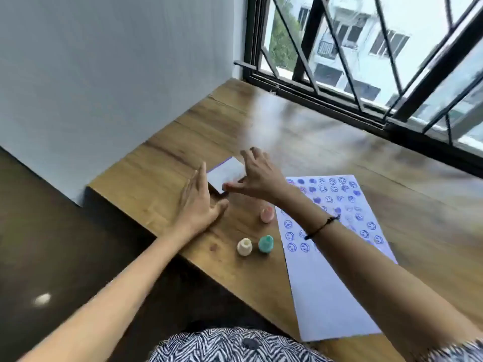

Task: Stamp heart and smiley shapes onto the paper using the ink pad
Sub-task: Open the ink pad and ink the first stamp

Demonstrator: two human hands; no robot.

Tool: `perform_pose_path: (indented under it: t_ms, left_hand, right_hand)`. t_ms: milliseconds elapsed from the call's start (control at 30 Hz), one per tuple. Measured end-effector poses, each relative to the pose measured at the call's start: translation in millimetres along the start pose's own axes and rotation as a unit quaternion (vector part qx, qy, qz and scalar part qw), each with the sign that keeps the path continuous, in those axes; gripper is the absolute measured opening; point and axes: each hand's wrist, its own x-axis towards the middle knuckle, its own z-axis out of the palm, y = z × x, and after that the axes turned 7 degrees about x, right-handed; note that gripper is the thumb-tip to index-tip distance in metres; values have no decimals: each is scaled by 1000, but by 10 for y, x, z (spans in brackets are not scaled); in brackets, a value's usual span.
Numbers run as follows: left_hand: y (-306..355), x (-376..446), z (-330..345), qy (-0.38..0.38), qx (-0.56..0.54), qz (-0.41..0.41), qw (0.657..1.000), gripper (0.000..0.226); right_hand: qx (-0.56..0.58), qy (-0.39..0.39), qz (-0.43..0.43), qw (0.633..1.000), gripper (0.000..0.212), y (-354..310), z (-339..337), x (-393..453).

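Note:
A white sheet of paper (329, 283) lies on the wooden table, its far half covered with blue smiley and heart prints. Left of it stand three small stampers: a pink one (266, 215), a teal one (265, 244) and a cream one (244, 247). The ink pad (226, 175), with a white lid and a blue edge, sits farther back on the table. My right hand (257, 176) hovers over the pad's right side with fingers spread, thumb touching its near edge. My left hand (200, 202) rests flat against the pad's left side, fingers straight.
The wooden table (300, 142) butts against a pale wall on the left and a barred window (366, 61) at the back. Its left edge drops to a dark floor (52, 257). A black band circles my right wrist.

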Motion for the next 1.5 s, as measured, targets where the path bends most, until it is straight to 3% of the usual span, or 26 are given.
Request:
perform_pose_path:
  t_ms: [167,333,500,600,700,800,900,1000,1100,1233,1333,1433,1500]
  left_hand:
    - [29,16,53,75,-17,-11,997,89]
    - [-13,59,93,93,6,-20,995,88]
    - [-49,80,116,97,-11,-36,995,88]
    - [-76,77,117,89,-12,-35,995,89]
    - [-78,67,110,90,-10,-29,996,89]
    - [-67,64,92,97,7,-20,995,89]
    - [-54,59,81,101,14,-10,995,88]
    - [-45,59,72,105,16,-6,994,87]
    - [-31,50,60,107,16,-6,994,86]
    - [-37,49,48,107,7,-10,994,87]
    - [-42,39,48,104,5,-7,995,87]
    - [-24,28,36,113,-11,-2,993,82]
    - [-5,8,21,138,-26,16,990,72]
  right_hand:
    - [-57,-28,7,998,83,-101,274,136]
    - [-70,-15,23,997,75,-154,373,241]
    - [-69,-81,12,994,59,-205,110,368]
    - [30,-156,59,986,48,-186,-277,528]
    - [187,-218,135,948,32,-38,-620,657]
    - [313,-197,176,912,25,194,-752,767]
    - [361,-131,226,895,9,350,-706,816]
    - [269,-70,256,926,7,491,-570,826]
    - [171,-46,257,950,18,567,-449,820]
    - [-55,-10,150,987,30,482,-440,701]
    - [-67,27,48,996,29,209,-522,385]
    - [3,-78,-67,995,22,-148,-511,-200]
    - [-78,-162,-140,974,34,-348,-384,-633]
